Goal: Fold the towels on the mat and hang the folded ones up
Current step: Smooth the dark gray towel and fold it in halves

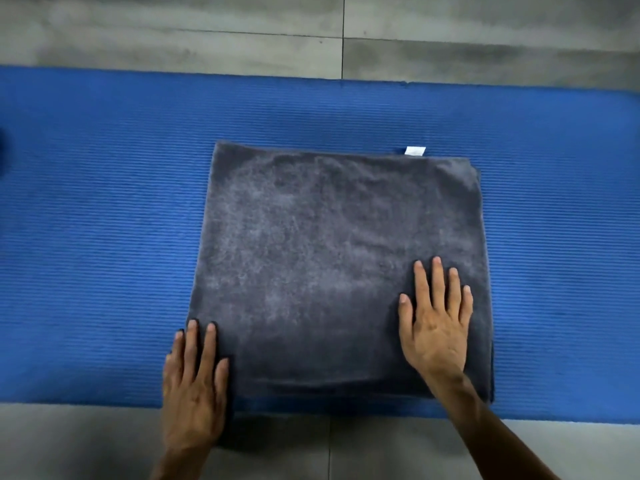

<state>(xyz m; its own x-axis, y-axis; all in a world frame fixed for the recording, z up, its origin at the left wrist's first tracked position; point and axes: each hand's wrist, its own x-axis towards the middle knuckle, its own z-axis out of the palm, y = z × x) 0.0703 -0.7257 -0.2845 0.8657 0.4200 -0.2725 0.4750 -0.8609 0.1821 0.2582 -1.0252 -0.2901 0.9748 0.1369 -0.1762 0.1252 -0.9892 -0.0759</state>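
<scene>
Far left: dark blurred shape (4, 147) at the frame edge over the mat, too unclear to tell.

Blue ribbed mat (104, 209) across the grey tiled floor (173, 29), running side to side.

Left hand (194, 386) flat, palm down, at the near left corner of the towel; fingers straight and close together, tips on the cloth, heel of the hand over the mat's near edge and the floor. Grip wide, holding nothing, only pressing.

Grey towel (311, 237) in the middle of the mat, folded into a rough square, lying flat; near left corner hanging past the mat's near edge onto the floor beneath the left hand. A second layer showing along the right side and near edge.

Small white tag (415, 151) sticking out at the far edge, toward the right corner.

Right hand (436, 327) flat on the towel's near right part, fingers straight and slightly spread, thumb out to the left. Grip wide, nothing held, palm resting on the cloth. Forearm leading off to the lower right.
</scene>
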